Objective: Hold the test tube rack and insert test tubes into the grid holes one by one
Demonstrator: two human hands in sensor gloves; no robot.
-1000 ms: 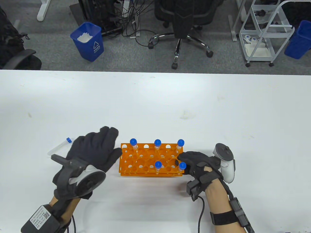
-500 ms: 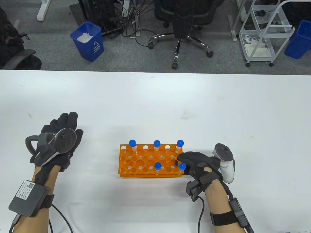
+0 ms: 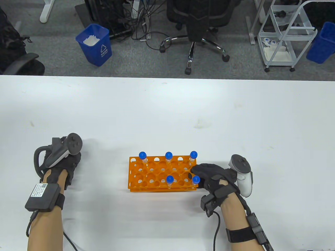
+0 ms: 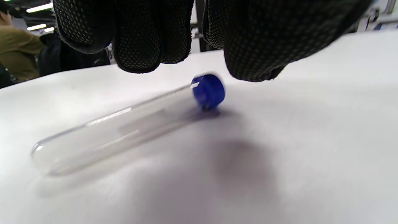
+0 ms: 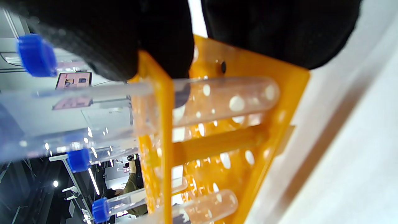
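While the right hand [image 3: 212,176] grips the right end of the orange test tube rack [image 3: 157,175] on the white table [image 3: 167,109], five blue-capped tubes stand in the rack and the left hand [image 3: 61,164] sits well apart to its left in the table view. Seen from the left wrist, the fingers [image 4: 140,34] hang spread just above a loose test tube [image 4: 124,127] lying on its side, touching nothing. Seen from the right wrist, the fingers [image 5: 161,37] clamp the rack's top plate [image 5: 155,124] beside a seated tube [image 5: 217,96].

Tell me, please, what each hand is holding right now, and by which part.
The right hand grips the orange rack at its right end. The left hand holds nothing: its fingers hang just above the loose tube lying on the table.
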